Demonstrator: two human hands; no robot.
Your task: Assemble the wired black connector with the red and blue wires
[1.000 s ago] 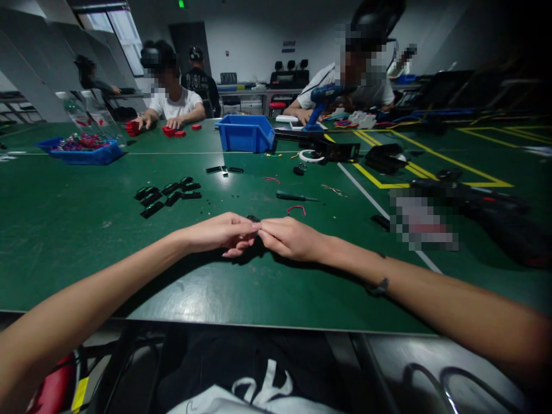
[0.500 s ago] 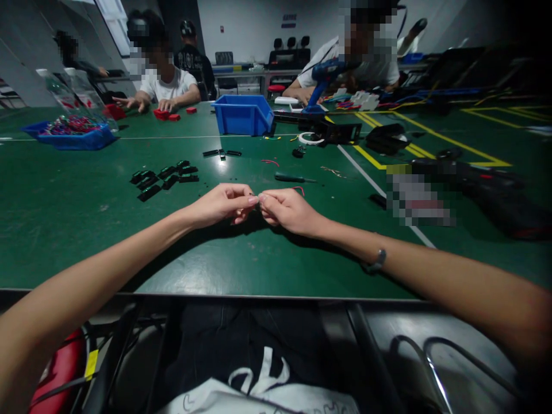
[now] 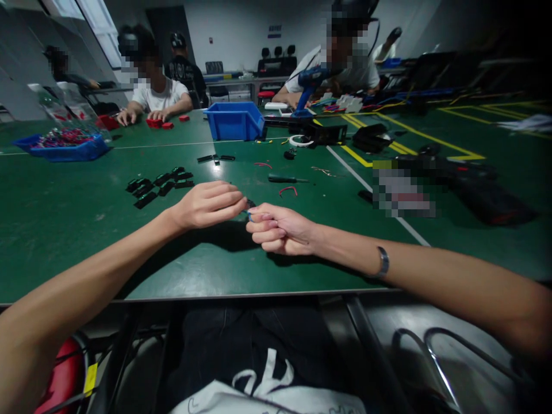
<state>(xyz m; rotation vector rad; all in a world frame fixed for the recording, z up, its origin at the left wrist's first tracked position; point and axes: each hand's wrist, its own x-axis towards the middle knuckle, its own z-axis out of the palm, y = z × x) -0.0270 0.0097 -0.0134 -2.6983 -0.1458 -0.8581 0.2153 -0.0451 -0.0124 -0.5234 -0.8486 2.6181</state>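
My left hand [image 3: 210,204] and my right hand [image 3: 282,230] meet just above the green table [image 3: 194,267], their fingertips almost touching. The right fingers are curled, pinching a thin blue piece [image 3: 249,215], likely wire. A small dark part [image 3: 250,203] shows between the two hands, at the left fingertips; its shape is mostly hidden. The left fingers are pressed together over it. Beyond my right hand lie a bent red wire [image 3: 288,190] and a dark-handled screwdriver [image 3: 287,179]. Several small black parts [image 3: 160,186] lie in rows past my left hand.
A blue bin [image 3: 236,123] stands mid-table, with a blue cordless drill [image 3: 308,89] behind it to the right. At left, a blue tray [image 3: 71,150] holds tangled wires near plastic bottles [image 3: 71,106]. Black equipment [image 3: 487,190] lies at right. Co-workers sit across the table.
My hands have turned: the right palm now faces up more, and the left has its back up. The blue piece and dark part have come into sight. The view has shifted slightly.
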